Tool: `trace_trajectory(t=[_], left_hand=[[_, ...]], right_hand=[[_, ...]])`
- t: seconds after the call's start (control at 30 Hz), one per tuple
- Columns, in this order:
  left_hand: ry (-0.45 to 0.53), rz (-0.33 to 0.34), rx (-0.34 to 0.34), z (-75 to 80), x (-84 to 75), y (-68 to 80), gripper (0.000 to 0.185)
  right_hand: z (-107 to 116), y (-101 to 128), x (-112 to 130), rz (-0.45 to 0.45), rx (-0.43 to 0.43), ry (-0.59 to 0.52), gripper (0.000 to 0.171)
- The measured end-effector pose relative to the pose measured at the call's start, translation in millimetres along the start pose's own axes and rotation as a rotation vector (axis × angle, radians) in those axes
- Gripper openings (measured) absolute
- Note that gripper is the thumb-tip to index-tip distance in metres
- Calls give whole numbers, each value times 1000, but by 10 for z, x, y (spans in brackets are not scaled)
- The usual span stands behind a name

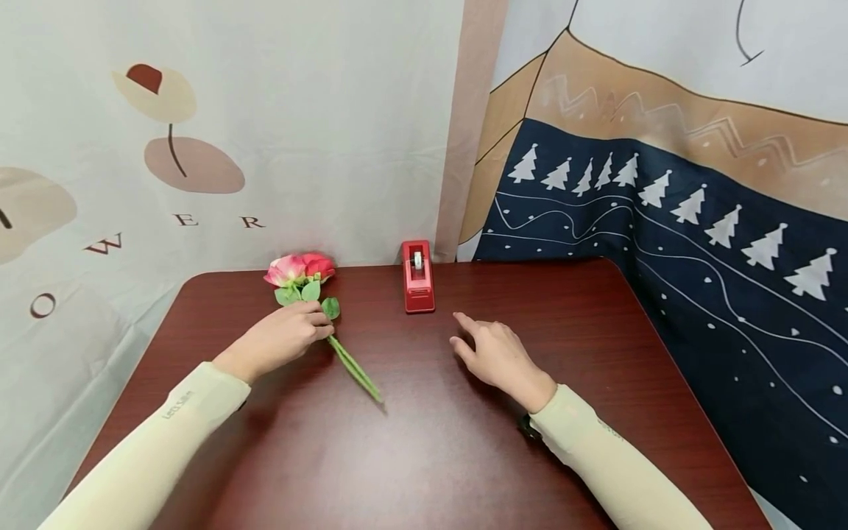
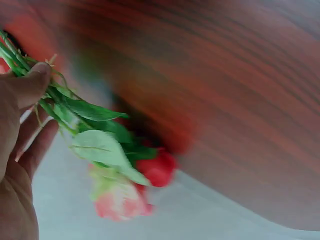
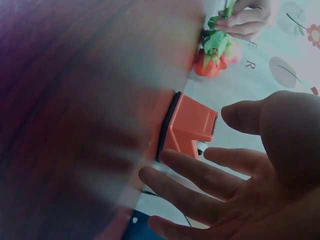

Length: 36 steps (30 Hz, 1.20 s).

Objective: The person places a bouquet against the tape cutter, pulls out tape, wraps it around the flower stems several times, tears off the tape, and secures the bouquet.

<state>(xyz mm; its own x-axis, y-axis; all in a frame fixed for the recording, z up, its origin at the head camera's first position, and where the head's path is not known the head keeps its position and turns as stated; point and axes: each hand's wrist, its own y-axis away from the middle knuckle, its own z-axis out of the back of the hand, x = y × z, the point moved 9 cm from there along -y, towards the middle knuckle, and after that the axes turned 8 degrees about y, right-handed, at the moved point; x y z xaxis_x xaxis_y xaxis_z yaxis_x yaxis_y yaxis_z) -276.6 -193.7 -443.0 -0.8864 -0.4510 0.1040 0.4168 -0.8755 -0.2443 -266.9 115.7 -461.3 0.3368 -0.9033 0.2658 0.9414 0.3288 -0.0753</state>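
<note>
In the head view my left hand [image 1: 281, 337] pinches the green stems of some artificial flowers [image 1: 301, 271], one pink and white, one red. Their leaves and blooms point toward the table's back edge, and the stem ends slant down to the right. The left wrist view shows the thumb and fingers on the stems, with leaves [image 2: 102, 150] and blooms beyond them. My right hand [image 1: 498, 355] is over the table with its fingers spread, holding nothing. Nearest to it stands a red tape dispenser [image 1: 419, 283], which the fingers do not touch; its side shows in the right wrist view.
The dark red-brown wooden table [image 1: 411, 456] has rounded back corners. Behind it hangs a pale printed curtain [image 1: 344, 132]. A navy cloth [image 1: 669, 250] with white trees hangs at the right.
</note>
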Motion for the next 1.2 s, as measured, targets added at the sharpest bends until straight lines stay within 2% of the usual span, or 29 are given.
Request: trace_trajectory(t=[0.17,0.3,0.4,0.63,0.77,0.9,1.03,1.13,1.2], left_hand=[[-48,64,-27,37,-199,-286,27],[-141,146,6,-41,-351,-553,19],[-173,227,49,-117,-440,-736,18],[-143,409,123,-213,-570,-1149,20],[-113,477,155,-285,-622,-1362,20],[-104,530,191,-403,-640,-1470,19],[-90,599,239,-500,-622,-1483,18],[-81,634,240,-519,-607,-1493,18],[-78,634,231,-520,-616,-1511,18]], right_hand=[[53,-14,-14,-12,-18,4,58],[137,-31,-42,-23,-59,12,57],[197,-45,-54,-30,-85,15,54],[281,-63,-63,-61,-112,13,51],[297,-82,-48,-74,-118,6,51],[287,-107,-16,-69,-118,-2,51],[270,-131,19,-52,-119,4,50],[261,-145,30,-45,-122,4,49],[255,-151,29,-47,-121,1,49]])
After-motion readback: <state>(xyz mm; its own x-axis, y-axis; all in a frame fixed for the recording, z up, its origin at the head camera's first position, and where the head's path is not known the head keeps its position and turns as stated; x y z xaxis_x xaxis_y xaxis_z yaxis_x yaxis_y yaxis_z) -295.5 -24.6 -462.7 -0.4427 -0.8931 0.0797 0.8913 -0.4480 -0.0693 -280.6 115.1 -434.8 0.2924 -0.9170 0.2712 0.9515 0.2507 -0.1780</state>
